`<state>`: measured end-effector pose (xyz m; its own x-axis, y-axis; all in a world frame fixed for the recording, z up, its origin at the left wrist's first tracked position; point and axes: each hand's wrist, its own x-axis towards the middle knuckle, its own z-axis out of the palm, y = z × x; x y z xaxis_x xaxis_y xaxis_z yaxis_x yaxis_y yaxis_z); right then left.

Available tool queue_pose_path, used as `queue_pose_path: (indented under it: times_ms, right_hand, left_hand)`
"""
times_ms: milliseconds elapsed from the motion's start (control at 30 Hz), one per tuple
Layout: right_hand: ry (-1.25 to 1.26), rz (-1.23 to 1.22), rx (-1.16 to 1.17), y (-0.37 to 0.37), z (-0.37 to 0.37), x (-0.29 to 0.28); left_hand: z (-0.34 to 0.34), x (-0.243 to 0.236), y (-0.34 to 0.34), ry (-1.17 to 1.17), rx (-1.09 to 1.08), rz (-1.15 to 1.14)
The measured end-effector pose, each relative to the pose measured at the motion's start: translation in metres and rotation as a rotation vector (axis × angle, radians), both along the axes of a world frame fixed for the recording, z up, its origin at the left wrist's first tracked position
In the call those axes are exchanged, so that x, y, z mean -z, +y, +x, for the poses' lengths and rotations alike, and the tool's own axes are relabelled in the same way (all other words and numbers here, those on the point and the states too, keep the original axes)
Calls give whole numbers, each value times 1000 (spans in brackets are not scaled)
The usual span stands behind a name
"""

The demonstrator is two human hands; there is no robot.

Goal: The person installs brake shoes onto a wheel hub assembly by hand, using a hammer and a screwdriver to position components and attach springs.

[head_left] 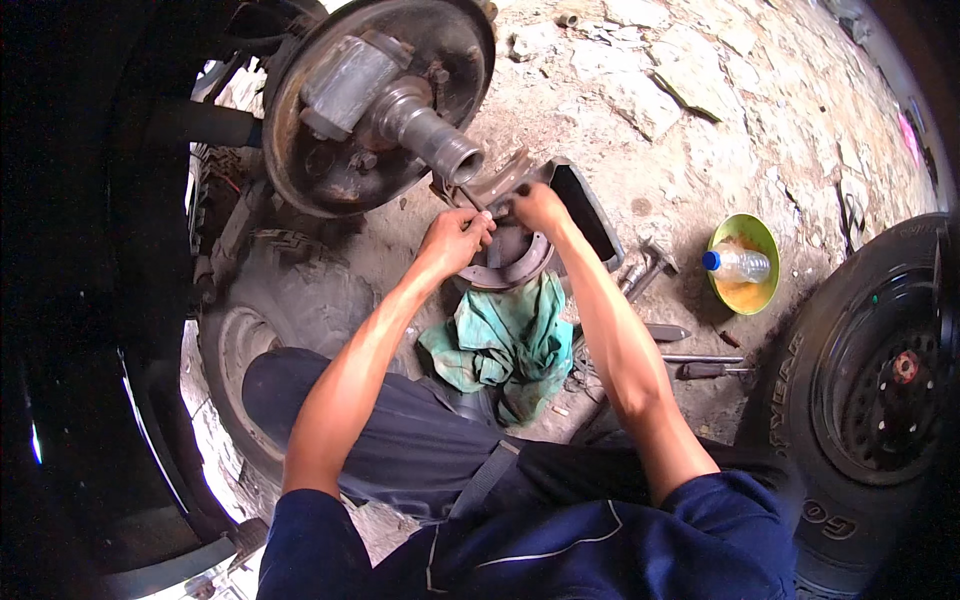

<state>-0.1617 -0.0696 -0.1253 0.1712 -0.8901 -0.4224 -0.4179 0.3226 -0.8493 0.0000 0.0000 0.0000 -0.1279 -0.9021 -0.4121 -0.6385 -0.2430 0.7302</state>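
Observation:
Below the bare axle spindle [430,140] both my hands work over curved brake shoes. My left hand [455,240] is closed, thumb against fingers, on a thin dark metal rod [474,198]. Just right of it, my right hand [540,208] is curled around the upper brake shoe [497,183]; its fingertips are partly hidden. A second brake shoe [520,268] lies lower, its curved lining toward me, above a crumpled green cloth [510,335]. The round backing plate [350,185] with the spindle stands at upper left.
A dark open box-like container [590,215] sits right of my right hand. Beyond it are a hammer [655,268], a screwdriver [705,370] and a green bowl [765,240] holding a plastic bottle [740,265]. Tyres stand at right [800,400] and lower left [225,350].

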Motion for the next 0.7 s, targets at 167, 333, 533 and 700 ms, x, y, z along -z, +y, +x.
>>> queue_pose_path:
  times_ms: [167, 333, 533, 700]
  right_hand:
    - [142, -186, -648, 64, 32, -11]
    - [431, -331, -577, 109, 52, -25]
    - [388, -428, -527, 119, 54, -28]
    - [284, -640, -439, 126, 41, -9]
  left_hand:
    - [21, -7, 8, -10, 45, 85]
    - [34, -15, 14, 43, -54, 93]
    - [48, -13, 18, 62, -155, 20]
    - [45, -7, 18, -4, -168, -53]
